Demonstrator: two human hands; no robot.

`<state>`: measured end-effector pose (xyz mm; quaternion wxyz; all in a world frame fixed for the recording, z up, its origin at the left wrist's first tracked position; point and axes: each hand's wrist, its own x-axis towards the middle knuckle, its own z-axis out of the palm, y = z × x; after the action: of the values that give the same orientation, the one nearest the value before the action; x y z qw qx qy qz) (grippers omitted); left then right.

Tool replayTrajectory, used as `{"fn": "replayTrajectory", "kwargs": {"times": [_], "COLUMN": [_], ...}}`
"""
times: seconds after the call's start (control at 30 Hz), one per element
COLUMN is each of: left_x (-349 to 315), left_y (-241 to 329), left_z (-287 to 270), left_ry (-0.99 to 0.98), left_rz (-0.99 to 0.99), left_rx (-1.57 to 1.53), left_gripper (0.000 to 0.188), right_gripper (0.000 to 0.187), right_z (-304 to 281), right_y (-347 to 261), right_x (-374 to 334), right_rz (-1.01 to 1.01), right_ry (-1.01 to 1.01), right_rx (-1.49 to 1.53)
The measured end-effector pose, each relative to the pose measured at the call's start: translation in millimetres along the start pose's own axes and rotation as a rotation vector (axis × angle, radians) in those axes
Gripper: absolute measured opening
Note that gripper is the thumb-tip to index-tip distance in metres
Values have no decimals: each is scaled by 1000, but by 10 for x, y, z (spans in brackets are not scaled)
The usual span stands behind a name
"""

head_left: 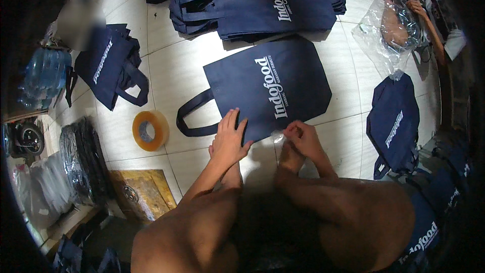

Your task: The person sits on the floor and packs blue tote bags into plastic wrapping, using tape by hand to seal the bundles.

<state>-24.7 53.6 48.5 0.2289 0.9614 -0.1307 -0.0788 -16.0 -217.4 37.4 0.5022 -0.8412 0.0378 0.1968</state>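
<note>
left hand [230, 139]: spread flat, clenching nothing, on the navy bag [270, 85]
right hand [305, 139]: i pinch a clear scrap [277, 136] beside its near edge
bag position: ahead of my hands
long axis: handle [182, 117] leftward, base ahead-right
nearer: my left, touching
</note>
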Motion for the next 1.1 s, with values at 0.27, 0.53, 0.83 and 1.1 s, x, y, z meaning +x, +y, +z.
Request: {"fn": "replayTrajectory", "kwargs": {"times": [0.27,0.53,0.83,1.1], "left_x": [258,266,91,163], "left_y": [-304,-254,-62,-42], "left_z": [-93,-109,248,391], "left_ry": [-258,-167,-317,-209], "left_rz": [14,6,-394,-449], "left_rx": [172,159,-654,-463], "left_gripper": [75,61,43,21], "right_gripper": [18,15,19,24], "right_z": [-261,40,458,520], "right_y": [78,16,128,-77], "right_x": [203,166,193,232], "right_rz": [80,-14,0,68], "right_ry": [98,-126,-214,-157], "right_rx": [181,269,111,-108]}}
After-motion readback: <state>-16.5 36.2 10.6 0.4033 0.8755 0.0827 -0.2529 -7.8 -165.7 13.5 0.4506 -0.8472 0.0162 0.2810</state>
